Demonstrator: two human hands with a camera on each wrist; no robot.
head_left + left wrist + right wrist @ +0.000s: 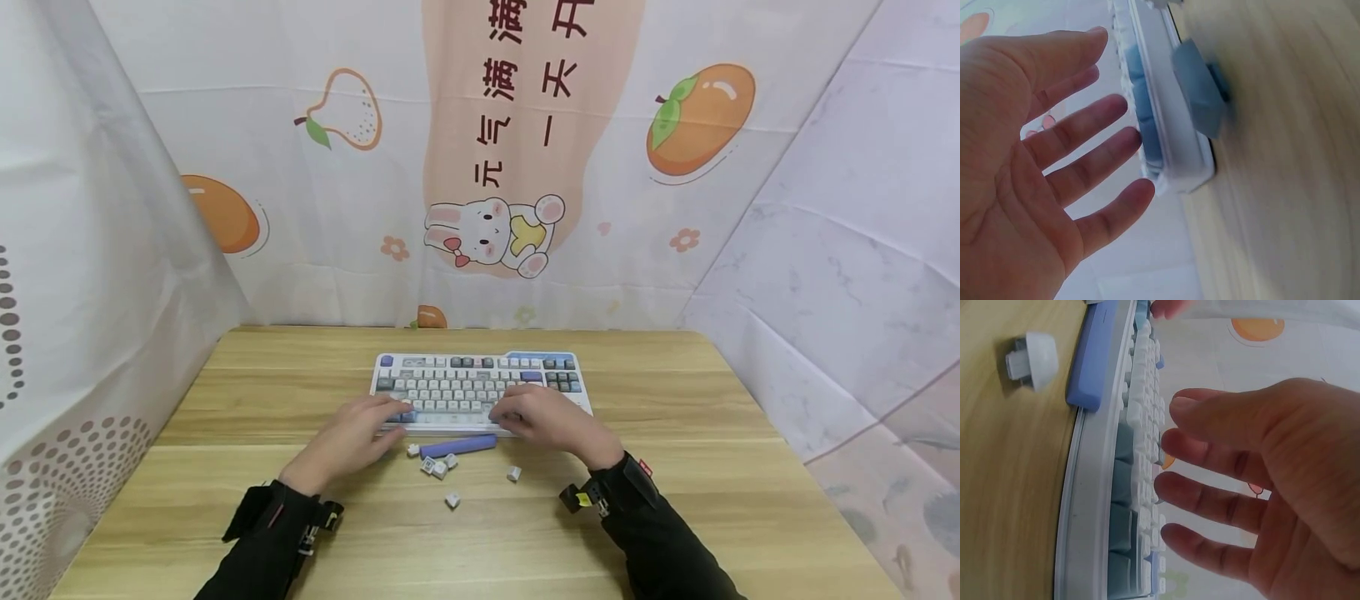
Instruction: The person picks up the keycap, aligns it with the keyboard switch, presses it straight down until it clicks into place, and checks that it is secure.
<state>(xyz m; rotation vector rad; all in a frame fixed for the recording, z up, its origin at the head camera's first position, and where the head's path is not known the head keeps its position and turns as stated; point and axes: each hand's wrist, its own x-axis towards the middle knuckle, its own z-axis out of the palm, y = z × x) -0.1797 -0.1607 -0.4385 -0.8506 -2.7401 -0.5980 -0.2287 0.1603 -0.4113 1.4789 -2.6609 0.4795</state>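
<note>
A white keyboard with white, grey, blue and purple keycaps lies on the wooden table. My left hand is spread at its front left corner; in the left wrist view the fingertips come right up to the blue keys. My right hand hovers over the front right keys, with loosely bent fingers and nothing between them. A long purple-blue spacebar lies loose along the keyboard's front edge. By the left hand, a blue-grey keycap leans against the white case, hidden in the head view.
Several loose white keycaps are scattered in front of the spacebar. One more keycap sits apart to the right, another closer to me. A printed curtain hangs behind the wooden table.
</note>
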